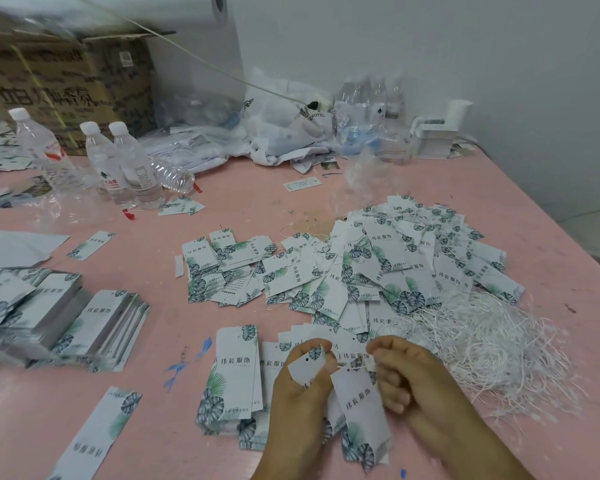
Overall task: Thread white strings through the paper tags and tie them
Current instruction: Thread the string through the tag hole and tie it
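Observation:
My left hand (300,386) grips a small white paper tag (307,365) with a leaf print and a punched hole. A longer tag (362,407) hangs between my hands by a white string (355,366). My right hand (402,379) pinches that string between thumb and forefinger. A heap of loose white strings (492,344) lies just to the right of my hands. Beyond them sits a big pile of tags with strings (395,258). Unthreaded tags (238,372) lie flat on the pink table (153,427) beside my left hand.
Stacks of tags (59,317) stand at the left. Three water bottles (115,161) and a cardboard box (63,84) are at the back left. Plastic bags and more bottles (326,119) crowd the back by the wall. The table's right edge (568,233) runs diagonally.

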Motion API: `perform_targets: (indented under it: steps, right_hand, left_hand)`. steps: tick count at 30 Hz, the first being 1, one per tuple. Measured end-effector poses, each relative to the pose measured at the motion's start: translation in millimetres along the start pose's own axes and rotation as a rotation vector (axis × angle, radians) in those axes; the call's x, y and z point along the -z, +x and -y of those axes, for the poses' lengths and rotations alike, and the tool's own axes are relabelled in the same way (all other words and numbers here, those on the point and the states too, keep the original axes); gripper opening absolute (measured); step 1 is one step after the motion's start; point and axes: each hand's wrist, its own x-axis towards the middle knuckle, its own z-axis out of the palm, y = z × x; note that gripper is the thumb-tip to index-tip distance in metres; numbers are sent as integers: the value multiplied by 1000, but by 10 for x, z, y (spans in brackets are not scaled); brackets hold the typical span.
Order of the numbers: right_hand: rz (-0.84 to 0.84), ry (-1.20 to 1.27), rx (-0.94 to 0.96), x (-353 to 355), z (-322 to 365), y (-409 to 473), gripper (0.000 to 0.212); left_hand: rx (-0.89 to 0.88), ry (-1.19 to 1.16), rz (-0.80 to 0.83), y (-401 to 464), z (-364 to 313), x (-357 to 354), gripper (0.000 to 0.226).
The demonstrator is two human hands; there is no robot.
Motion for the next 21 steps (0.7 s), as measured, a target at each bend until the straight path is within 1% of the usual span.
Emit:
perform_targets:
  steps: [3, 5, 7, 8, 10, 12, 13, 16, 18, 20, 21]
  right_hand:
    - [-39, 198, -84, 155, 127, 38, 11]
    - [-69, 389, -125, 197, 180, 43, 8]
    - [-92, 564, -129, 200, 194, 44, 7]
    - [-93, 613, -115, 179, 186, 44, 8]
    - [-81, 593, -52, 100, 148, 37, 12]
    - [-68, 451, 54, -2, 78, 17, 15]
    - [-70, 327, 111, -51, 32, 0, 16]
    - [-107, -283, 278, -210, -118, -102, 23]
    - [-121, -574, 357, -285, -180, -150, 18]
    - [-150, -745, 388, -342, -182, -172, 4]
    - [-170, -796, 398, -343, -186, -173, 5]
  left_hand:
    - [1, -15, -5, -2, 2, 4, 38]
    - [-8, -1, -13, -5, 2, 14, 36]
    - [-54, 60, -8, -18, 10, 13, 25]
    - [-80, 91, -7, -29, 25, 0, 19]
    - [-100, 133, -7, -68, 63, -36, 17]
    - [-121, 218, -19, -89, 119, -59, 29]
    - [-139, 271, -17, -97, 142, -63, 34]
    - [-204, 361, -25, -94, 175, -67, 36]
    - [-194, 312, -50, -99, 149, -85, 39]
    - [-154, 181, -62, -114, 105, -112, 41]
    - [-147, 135, -65, -126, 72, -128, 38]
